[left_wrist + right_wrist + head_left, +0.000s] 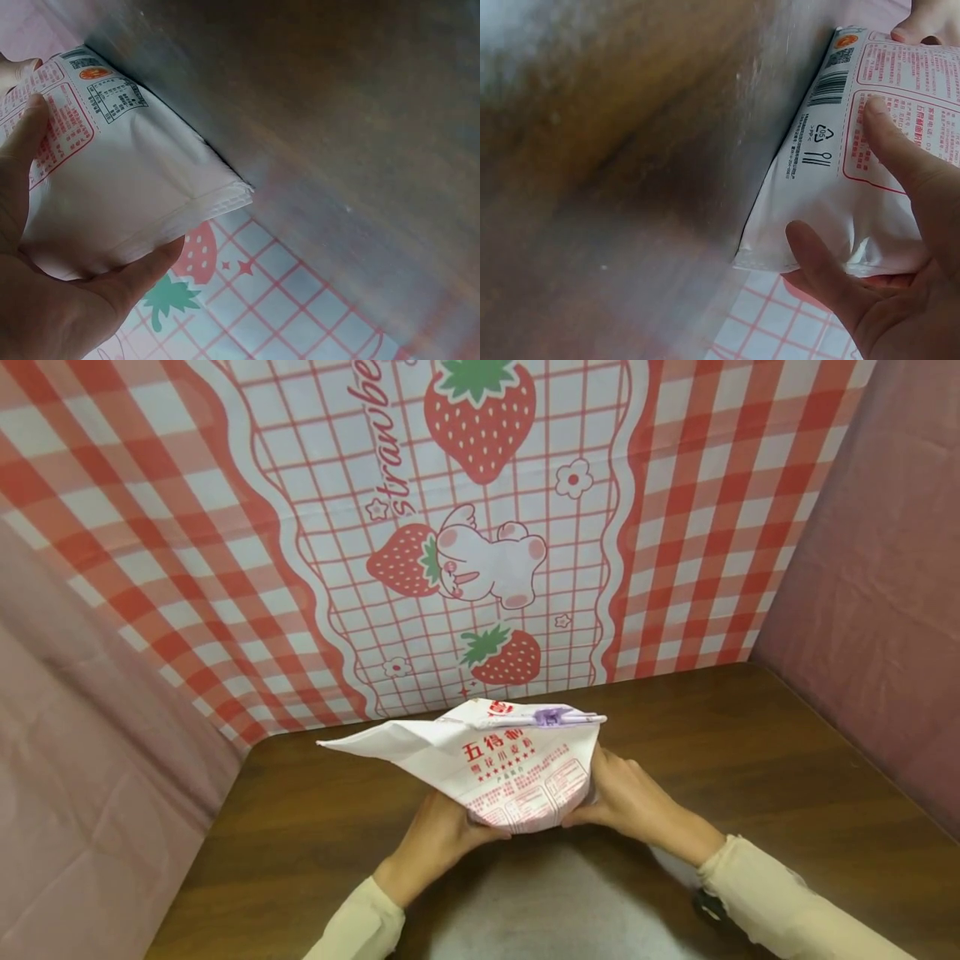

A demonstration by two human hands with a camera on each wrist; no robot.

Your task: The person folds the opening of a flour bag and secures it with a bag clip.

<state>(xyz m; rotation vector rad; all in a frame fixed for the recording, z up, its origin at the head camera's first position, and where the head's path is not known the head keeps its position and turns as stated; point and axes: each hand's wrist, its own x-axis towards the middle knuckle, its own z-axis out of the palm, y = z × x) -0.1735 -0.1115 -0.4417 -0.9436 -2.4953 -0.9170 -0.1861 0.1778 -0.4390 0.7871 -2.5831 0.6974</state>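
A white paper-like flour bag (498, 781) with red Chinese print stands on the table between both hands. Its top is folded over, with a purple piece (551, 717) at the fold and a pointed corner sticking out to the left. The left hand (437, 835) grips the bag's left side, its thumb across the printed face. On the opposite side the right hand (637, 797) holds it, thumb also on the front. Both wrist views show the lower part of the bag (127, 180) against the tabletop, with a barcode (829, 88) near the base in the right one.
The brown wooden table (750, 777) reaches back to a red-and-white checked strawberry cloth (720, 510). Pink cloth hangs at the left (90, 760) and right. A small dark object (708, 906) shows beside the right sleeve.
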